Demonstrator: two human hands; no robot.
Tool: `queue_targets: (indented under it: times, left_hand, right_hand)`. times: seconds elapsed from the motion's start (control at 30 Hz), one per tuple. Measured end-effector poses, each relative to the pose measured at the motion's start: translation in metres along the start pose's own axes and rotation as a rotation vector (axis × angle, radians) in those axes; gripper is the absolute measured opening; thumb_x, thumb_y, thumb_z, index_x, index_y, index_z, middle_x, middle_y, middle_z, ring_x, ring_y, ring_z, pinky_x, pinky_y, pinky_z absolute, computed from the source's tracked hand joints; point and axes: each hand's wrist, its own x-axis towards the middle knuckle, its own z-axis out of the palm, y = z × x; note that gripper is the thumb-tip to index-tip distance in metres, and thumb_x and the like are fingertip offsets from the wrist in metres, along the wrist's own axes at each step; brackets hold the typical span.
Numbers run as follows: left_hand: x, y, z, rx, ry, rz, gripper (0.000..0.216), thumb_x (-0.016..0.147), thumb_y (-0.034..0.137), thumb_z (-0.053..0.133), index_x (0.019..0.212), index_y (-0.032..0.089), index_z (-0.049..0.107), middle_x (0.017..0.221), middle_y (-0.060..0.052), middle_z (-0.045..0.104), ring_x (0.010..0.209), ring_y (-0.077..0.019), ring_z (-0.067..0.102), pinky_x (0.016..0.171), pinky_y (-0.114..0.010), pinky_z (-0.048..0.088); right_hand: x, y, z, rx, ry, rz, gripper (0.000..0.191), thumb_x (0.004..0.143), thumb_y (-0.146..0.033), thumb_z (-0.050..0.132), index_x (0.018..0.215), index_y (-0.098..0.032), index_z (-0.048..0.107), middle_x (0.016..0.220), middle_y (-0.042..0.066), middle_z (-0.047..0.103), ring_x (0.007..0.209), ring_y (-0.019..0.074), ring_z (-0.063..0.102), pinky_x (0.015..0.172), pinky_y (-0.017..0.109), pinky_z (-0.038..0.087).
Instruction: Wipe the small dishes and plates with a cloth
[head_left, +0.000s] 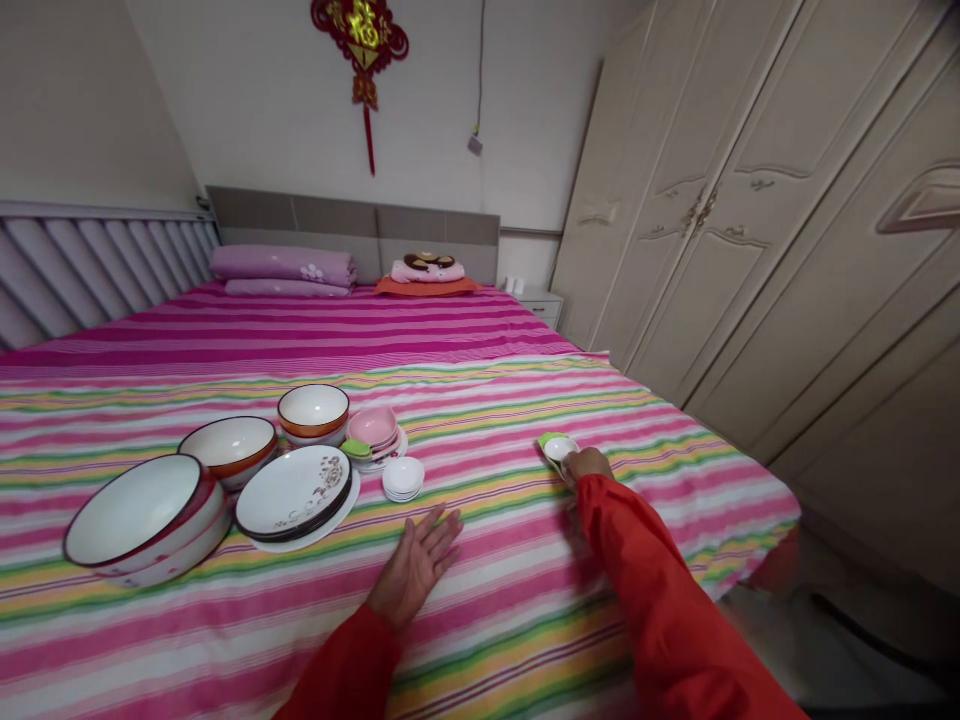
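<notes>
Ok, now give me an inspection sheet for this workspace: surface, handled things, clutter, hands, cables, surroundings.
Surface: striped cloth over a bed, lightly wrinkled.
Handled things: a small white-and-green piece at right; its exact shape is partly hidden.
Clutter: at left, stacked bowls, plates, pink bowls and white dishes; bedding by the headboard.
Hands: left hand open, palm up, holding nothing; right hand gripping the piece.
Cables: one cable hanging on the far wall, ending in a small box.
Surroundings: wardrobe along the right; red ornament on the wall.
</notes>
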Motion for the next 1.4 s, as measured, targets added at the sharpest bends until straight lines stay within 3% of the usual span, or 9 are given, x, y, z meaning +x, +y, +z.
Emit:
queue_targets:
  times: [0.23,0.4,0.5,0.63,0.77,0.9,1.1,1.27,1.4]
  left_hand:
    - [-0.003,0.002,0.008,-0.049,0.021,-0.013,0.048,0.09,0.047,0.033,0.128,0.021,0.046,0.138,-0.011,0.045,0.126,-0.0222,0.041,0.103,-0.04,0.03]
    - [-0.004,0.002,0.012,-0.081,0.109,-0.016,0.042,0.087,0.048,0.041,0.105,0.015,0.06,0.103,-0.01,0.066,0.098,-0.0172,0.06,0.09,-0.033,0.041]
    - [-0.004,0.001,0.012,-0.092,0.146,-0.001,0.035,0.086,0.045,0.046,0.091,0.014,0.062,0.083,-0.005,0.066,0.077,-0.012,0.061,0.08,-0.028,0.044]
    - [-0.003,0.0,0.012,-0.113,0.172,-0.004,0.031,0.086,0.041,0.047,0.085,0.014,0.061,0.076,-0.004,0.063,0.071,-0.0104,0.059,0.076,-0.027,0.044]
    - [-0.003,-0.001,0.012,-0.115,0.153,0.007,0.031,0.086,0.041,0.046,0.086,0.013,0.061,0.08,-0.004,0.063,0.073,-0.0116,0.058,0.075,-0.028,0.044]
    - [-0.003,-0.001,0.012,-0.126,0.142,0.015,0.033,0.087,0.042,0.045,0.085,0.013,0.06,0.075,-0.003,0.06,0.069,-0.0101,0.056,0.07,-0.025,0.043]
    - [-0.002,0.001,0.014,-0.149,0.161,0.033,0.035,0.086,0.044,0.046,0.089,0.013,0.06,0.079,-0.004,0.061,0.07,-0.0095,0.056,0.068,-0.023,0.042]
    - [0.001,0.001,0.012,-0.134,0.142,0.064,0.052,0.082,0.057,0.04,0.111,0.017,0.055,0.105,-0.01,0.062,0.094,-0.0159,0.058,0.081,-0.028,0.042]
    - [0.003,-0.002,0.011,-0.124,0.12,0.12,0.055,0.082,0.056,0.042,0.126,0.023,0.045,0.113,-0.009,0.061,0.104,-0.0176,0.056,0.093,-0.032,0.038]
  right_hand:
    - [-0.021,-0.016,-0.002,0.068,-0.013,-0.072,0.029,0.082,-0.032,0.047,0.075,-0.013,0.067,0.076,0.014,0.067,0.077,0.0216,0.063,0.057,0.025,0.039]
    - [-0.067,-0.06,0.04,0.253,-0.192,-0.352,0.034,0.077,-0.047,0.055,0.063,-0.017,0.064,0.056,0.004,0.062,0.053,0.0127,0.056,0.051,0.021,0.035]
    - [-0.096,-0.093,0.07,0.331,-0.299,-0.47,0.032,0.07,-0.049,0.063,0.062,-0.018,0.063,0.05,0.001,0.06,0.048,0.0112,0.052,0.047,0.02,0.032]
    - [-0.117,-0.129,0.094,0.363,-0.362,-0.545,0.028,0.065,-0.046,0.068,0.065,-0.019,0.065,0.052,0.002,0.061,0.049,0.0128,0.052,0.047,0.022,0.029]
    - [-0.122,-0.145,0.108,0.358,-0.404,-0.546,0.023,0.064,-0.043,0.068,0.067,-0.02,0.066,0.056,0.004,0.063,0.052,0.0149,0.054,0.048,0.024,0.029]
    - [-0.119,-0.146,0.119,0.387,-0.443,-0.542,0.017,0.065,-0.033,0.064,0.059,-0.018,0.064,0.052,0.004,0.061,0.051,0.0143,0.052,0.048,0.024,0.03]
    - [-0.118,-0.136,0.122,0.544,-0.474,-0.497,0.021,0.064,-0.023,0.053,0.043,-0.017,0.052,0.037,-0.003,0.044,0.041,0.0095,0.042,0.044,0.022,0.027]
    - [-0.127,-0.107,0.111,0.727,-0.502,-0.455,0.021,0.062,-0.029,0.052,0.044,-0.018,0.047,0.039,-0.006,0.04,0.041,0.0087,0.04,0.043,0.02,0.028]
    - [-0.14,-0.079,0.104,0.838,-0.552,-0.427,0.025,0.06,-0.036,0.054,0.044,-0.019,0.044,0.04,-0.006,0.039,0.042,0.0083,0.038,0.042,0.02,0.029]
